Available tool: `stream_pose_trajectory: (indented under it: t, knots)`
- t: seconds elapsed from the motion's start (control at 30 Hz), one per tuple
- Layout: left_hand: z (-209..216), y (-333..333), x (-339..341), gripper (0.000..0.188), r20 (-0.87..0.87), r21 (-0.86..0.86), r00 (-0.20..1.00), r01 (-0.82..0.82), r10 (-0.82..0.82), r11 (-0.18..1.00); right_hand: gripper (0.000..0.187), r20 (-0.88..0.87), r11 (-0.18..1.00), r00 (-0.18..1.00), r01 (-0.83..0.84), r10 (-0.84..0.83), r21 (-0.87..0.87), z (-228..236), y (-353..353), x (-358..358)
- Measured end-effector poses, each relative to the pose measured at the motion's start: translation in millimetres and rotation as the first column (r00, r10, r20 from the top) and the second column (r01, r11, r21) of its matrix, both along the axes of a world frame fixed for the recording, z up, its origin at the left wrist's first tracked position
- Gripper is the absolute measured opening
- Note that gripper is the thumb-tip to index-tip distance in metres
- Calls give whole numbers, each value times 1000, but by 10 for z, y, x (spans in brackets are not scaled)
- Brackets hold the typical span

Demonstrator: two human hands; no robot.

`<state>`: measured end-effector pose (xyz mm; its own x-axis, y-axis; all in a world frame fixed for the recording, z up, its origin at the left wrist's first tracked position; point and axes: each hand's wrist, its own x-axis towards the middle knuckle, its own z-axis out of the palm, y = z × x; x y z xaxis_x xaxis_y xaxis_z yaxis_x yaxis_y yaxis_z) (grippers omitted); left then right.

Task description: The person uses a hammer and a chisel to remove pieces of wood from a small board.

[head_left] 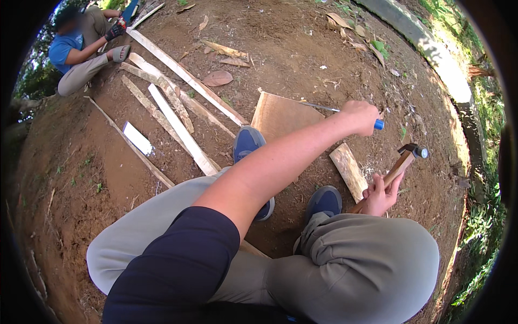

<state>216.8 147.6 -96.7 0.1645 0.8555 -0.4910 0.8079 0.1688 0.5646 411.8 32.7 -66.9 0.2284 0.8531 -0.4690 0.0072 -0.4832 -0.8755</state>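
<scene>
My left arm stretches across to the right, and my left hand is closed round the blue handle of a chisel. Its slim metal blade points left over the far edge of a brown wooden block; whether the tip touches the wood I cannot tell. Beside my right knee, my right hand grips the wooden handle of a hammer, its dark metal head raised up and to the right. Part of that handle and my right forearm are hidden behind the knee. A short piece of pale wood lies between the hands.
Several long wooden strips lie on the bare soil at left, with a white-faced offcut near them. A gloved person sits at the far left holding a blue tool. My shoes flank the block. A concrete edge runs along the right.
</scene>
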Motion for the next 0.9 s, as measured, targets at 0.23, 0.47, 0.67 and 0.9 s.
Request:
stream_pose_trajectory:
  t: [0.23, 0.47, 0.67, 0.9]
  knots:
    - [75, -43, -64, 18, 13, 3, 999, -31, 31, 1000, 83, -12, 998, 999, -42, 41, -48, -45, -22, -8]
    - [76, 11, -126, 16, 37, 0, 996, -86, 86, 996, 84, -3, 993, 993, -116, 116, -26, -51, -3, 4]
    - [95, 39, -72, 17, 10, -46, 1000, -20, 20, 999, 84, 17, 965, 969, -245, 248, -96, 76, 124, 50]
    - [74, 17, -101, 16, -7, -47, 1000, -29, 28, 998, 83, -14, 950, 959, -282, 283, -134, 65, 93, 39]
